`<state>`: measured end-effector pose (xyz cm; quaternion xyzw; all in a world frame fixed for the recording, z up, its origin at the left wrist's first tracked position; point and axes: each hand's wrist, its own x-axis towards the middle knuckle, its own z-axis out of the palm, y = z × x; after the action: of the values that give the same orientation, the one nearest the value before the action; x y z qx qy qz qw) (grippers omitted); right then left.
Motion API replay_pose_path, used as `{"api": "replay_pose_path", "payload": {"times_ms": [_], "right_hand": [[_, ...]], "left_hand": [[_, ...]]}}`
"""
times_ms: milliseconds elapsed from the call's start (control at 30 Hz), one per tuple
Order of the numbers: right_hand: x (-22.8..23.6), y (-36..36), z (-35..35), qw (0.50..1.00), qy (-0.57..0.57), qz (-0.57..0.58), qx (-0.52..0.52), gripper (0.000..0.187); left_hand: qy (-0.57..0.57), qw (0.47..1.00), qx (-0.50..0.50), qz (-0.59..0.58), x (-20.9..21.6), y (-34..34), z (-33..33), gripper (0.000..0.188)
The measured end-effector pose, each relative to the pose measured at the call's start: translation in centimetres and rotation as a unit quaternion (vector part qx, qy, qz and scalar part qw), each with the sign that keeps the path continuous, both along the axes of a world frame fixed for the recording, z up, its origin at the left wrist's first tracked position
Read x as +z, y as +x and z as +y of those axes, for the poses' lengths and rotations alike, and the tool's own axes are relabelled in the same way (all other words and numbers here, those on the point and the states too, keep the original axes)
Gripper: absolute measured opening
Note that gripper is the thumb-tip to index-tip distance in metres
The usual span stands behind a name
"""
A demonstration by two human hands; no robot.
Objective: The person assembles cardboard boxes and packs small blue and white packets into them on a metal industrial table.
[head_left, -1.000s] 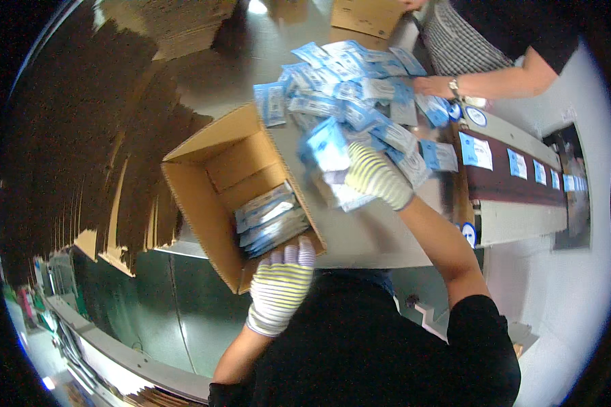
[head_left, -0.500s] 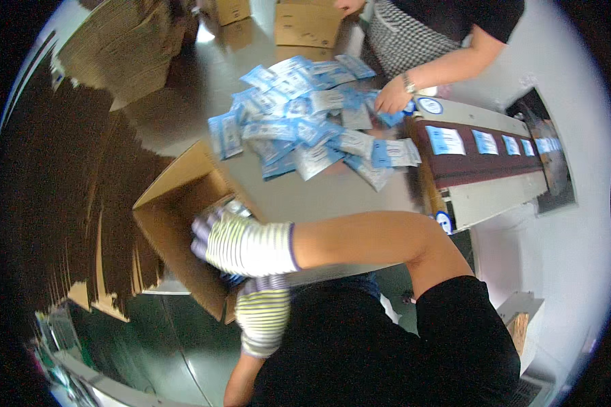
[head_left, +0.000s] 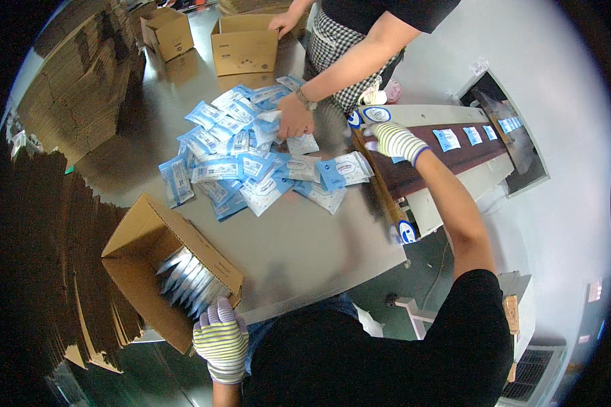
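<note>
Shiny grey table (head_left: 299, 241), and it's loaded: a loose heap of blue-and-white packets (head_left: 217, 169), an open carton (head_left: 200, 245) at the near edge, two more cartons (head_left: 244, 55) standing beyond!

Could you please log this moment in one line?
left hand: at carton rim; right hand: over conveyor belt; packets: on table, in carton

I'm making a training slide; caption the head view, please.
Gloved left hand at the rim of an open carton of blue-and-white packets, gloved right hand over a conveyor belt.
</note>
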<state>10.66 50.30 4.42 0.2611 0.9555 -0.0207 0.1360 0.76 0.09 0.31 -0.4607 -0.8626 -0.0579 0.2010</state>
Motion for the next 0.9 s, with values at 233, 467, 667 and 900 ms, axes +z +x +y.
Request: {"api": "replay_pose_path", "payload": {"times_ms": [233,467,667,900], "right_hand": [[-3.7,-2.1,3.9,0.994,-0.108,-0.029,-0.012,0.045],[-8.0,-5.9,5.8,0.965,-0.111,-0.193,0.141,0.065],[-11.3,-2.8,0.2,0.971,-0.067,-0.193,0.126,0.052],[-11.5,4.4,-15.2,0.995,-0.075,-0.052,-0.043,0.067]], "left_hand": [[-0.007,1.000,0.012,-0.004,0.7,-0.1,0.6,0.032],[-0.013,1.000,0.006,-0.009,0.2,0.5,0.0,0.035],[-0.023,1.000,0.005,-0.017,-0.1,0.5,-0.4,0.036],[0.013,1.000,-0.016,-0.015,0.1,0.4,0.1,0.033]]}}
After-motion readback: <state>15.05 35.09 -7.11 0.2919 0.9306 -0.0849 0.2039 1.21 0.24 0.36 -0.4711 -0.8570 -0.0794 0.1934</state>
